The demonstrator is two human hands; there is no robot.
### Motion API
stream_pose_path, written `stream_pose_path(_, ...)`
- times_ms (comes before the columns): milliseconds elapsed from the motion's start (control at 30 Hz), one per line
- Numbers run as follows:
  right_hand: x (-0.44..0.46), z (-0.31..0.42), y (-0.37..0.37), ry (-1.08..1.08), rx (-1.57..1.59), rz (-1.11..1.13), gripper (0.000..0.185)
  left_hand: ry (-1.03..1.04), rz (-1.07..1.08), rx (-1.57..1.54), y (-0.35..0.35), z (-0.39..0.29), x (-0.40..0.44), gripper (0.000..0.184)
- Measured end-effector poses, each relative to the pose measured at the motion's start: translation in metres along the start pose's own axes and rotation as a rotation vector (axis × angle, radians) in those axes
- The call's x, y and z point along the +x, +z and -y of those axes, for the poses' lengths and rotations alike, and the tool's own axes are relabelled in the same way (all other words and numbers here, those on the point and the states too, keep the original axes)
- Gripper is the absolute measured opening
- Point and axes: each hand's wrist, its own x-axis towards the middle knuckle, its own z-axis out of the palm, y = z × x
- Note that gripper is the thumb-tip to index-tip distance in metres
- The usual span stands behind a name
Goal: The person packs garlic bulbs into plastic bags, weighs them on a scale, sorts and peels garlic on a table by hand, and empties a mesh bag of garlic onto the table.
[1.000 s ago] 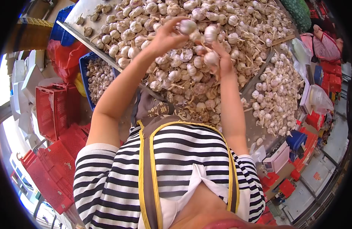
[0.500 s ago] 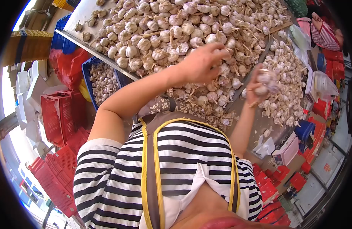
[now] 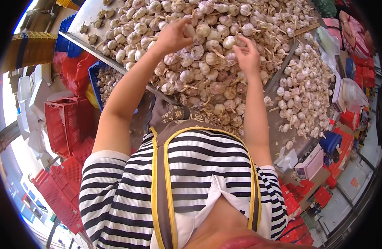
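A large heap of garlic bulbs (image 3: 211, 72) with dry stems covers the metal table in front of me. My left hand (image 3: 174, 36) is closed over the heap's left part, with a garlic bulb (image 3: 189, 30) between thumb and fingers. To the right, my right hand (image 3: 248, 57) reaches over the middle of the heap. Its thumb and forefinger pinch the end of another garlic bulb (image 3: 229, 42), which still lies among the others. A second, looser pile of garlic (image 3: 305, 93) lies on the right, beyond a divider strip (image 3: 279, 70).
Left of the table edge (image 3: 104, 56) stands a blue crate (image 3: 92, 79) holding garlic, near red crates (image 3: 60, 126). A white and pink box (image 3: 310, 164) and a blue container (image 3: 331, 143) are on the right. Another person in a striped top (image 3: 357, 39) is at the upper right.
My right hand has moved from the right-hand pile to the main heap; the several bulbs it held are gone from it. My left hand has shifted left and forward over the heap.
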Motion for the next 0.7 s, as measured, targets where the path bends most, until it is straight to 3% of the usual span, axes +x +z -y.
stream_pose_path(33,0.008,-0.004,0.009,0.004,0.003,0.002,0.038,-0.077,-0.017,-0.172,-0.006,0.000,-0.001,0.042)
stream_pose_path(67,0.014,-0.009,0.017,-0.164,-0.289,0.026,0.040,-0.081,-0.016,-0.170,-0.012,0.001,0.001,0.042)
stream_pose_path(100,0.018,-0.007,0.022,-0.337,-0.582,0.051,0.042,-0.187,0.010,-0.536,-0.019,0.003,0.004,0.042)
stream_pose_path(133,0.019,-0.005,0.025,-0.342,-0.583,0.057,0.042,-0.290,0.032,-0.903,-0.023,0.007,0.006,0.041)
stream_pose_path(167,0.021,-0.003,0.028,-0.280,-0.642,0.094,0.041,-0.328,0.124,-1.064,-0.024,0.014,0.009,0.040)
stream_pose_path(200,0.023,0.003,0.030,-0.220,-0.703,0.131,0.040,-0.328,0.113,-1.071,-0.022,0.010,0.010,0.040)
stream_pose_path(267,0.024,0.012,0.030,-0.173,-0.729,0.158,0.037,-0.450,0.203,-0.481,-0.011,-0.009,0.018,0.043)
stream_pose_path(300,0.024,0.013,0.026,-0.105,-0.687,0.163,0.038,-0.245,0.133,-0.216,0.010,-0.001,0.017,0.045)
stream_pose_path(333,0.025,0.013,0.022,-0.036,-0.644,0.169,0.039,-0.183,0.103,-0.026,0.015,-0.011,0.016,0.049)
stream_pose_path(400,0.033,-0.027,0.011,0.112,-0.055,0.130,0.042,-0.122,0.198,0.251,0.020,-0.025,0.022,0.057)
stream_pose_path(467,0.026,0.004,-0.023,0.292,0.512,0.199,0.044,-0.109,0.225,0.303,0.033,-0.019,0.035,0.060)
stream_pose_path(533,0.018,0.024,-0.036,0.315,0.975,0.346,0.040,-0.073,0.240,0.366,0.037,-0.015,0.043,0.063)
stream_pose_path(600,0.017,0.019,-0.032,0.360,1.075,0.396,0.036,-0.048,0.196,0.100,0.036,-0.005,0.047,0.064)
stream_pose_path(633,0.013,0.015,-0.026,0.421,1.179,0.455,0.033,0.001,0.179,-0.124,0.036,0.002,0.044,0.055)
stream_pose_path(667,0.013,0.009,-0.017,0.421,1.181,0.454,0.033,0.001,0.180,-0.122,0.035,0.010,0.042,0.055)
stream_pose_path(700,0.014,0.002,-0.005,0.397,0.774,0.411,0.031,-0.133,0.285,-0.507,0.026,0.006,0.033,0.050)
